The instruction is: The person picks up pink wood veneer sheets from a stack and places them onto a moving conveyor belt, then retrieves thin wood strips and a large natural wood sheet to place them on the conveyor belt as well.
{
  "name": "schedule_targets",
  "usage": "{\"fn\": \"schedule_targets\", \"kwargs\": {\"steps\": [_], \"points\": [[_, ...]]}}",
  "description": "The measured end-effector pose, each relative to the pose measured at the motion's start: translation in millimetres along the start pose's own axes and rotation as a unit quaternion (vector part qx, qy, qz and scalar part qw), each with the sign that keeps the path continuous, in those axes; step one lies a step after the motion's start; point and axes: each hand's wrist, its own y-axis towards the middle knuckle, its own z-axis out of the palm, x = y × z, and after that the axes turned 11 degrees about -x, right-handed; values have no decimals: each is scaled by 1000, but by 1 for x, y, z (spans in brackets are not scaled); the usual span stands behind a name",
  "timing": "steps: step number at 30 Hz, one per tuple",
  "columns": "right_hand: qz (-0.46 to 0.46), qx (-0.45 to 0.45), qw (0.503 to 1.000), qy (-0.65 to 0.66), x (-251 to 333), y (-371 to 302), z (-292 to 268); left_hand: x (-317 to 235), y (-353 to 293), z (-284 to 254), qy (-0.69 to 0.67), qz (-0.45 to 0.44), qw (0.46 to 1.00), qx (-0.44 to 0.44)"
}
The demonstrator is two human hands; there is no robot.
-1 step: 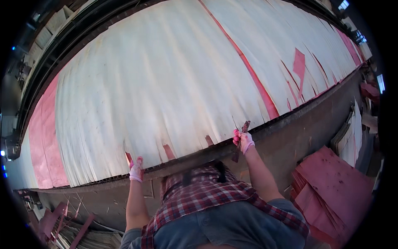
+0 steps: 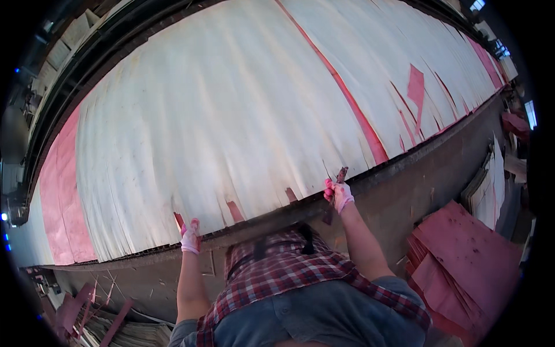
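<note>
Wide pale veneer sheets (image 2: 231, 115) with a wavy surface lie side by side on a long bed, with splits and notches along their near edge. My left hand (image 2: 189, 236), in a white glove with pink-stained fingers, is closed at that edge beside a reddish notch, and seems to pinch the sheet there. My right hand (image 2: 341, 194), gloved the same way, is wrapped round a dark, narrow tool (image 2: 342, 173). One end of the tool sticks up above the fist, and the other points down past the bed's edge. Its exact kind cannot be made out.
Pink sheet shows at a gap (image 2: 361, 118) between pale sheets and in a band (image 2: 65, 191) at the left. A loose pink scrap (image 2: 415, 87) lies at the right. Pink sheets (image 2: 468, 248) are stacked at lower right; offcuts (image 2: 115, 321) lie at lower left.
</note>
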Motion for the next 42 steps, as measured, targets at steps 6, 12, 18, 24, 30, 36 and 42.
{"fn": "schedule_targets", "kwargs": {"steps": [6,12,18,24,30,36,42], "points": [[8,-66,998,11,2,-4,-5,3,-24,4,-21,-52,998,-31],[-10,-57,998,-38,-4,10,-5,8,2,6,-41,-22,999,-27],[-23,-48,997,-54,6,22,-13,18,-4,20,-48,-62,997,-30],[-37,-34,999,-18,3,-3,-6,9,-31,10,44,-40,996,-66],[-2,-36,997,-62,-5,17,-8,12,-5,-4,84,-96,991,-44],[42,-25,999,22,-29,46,-19,20,5,-16,3,-176,981,83],[-5,-20,992,124,-41,24,-6,23,-5,-94,39,-313,898,307]]}}
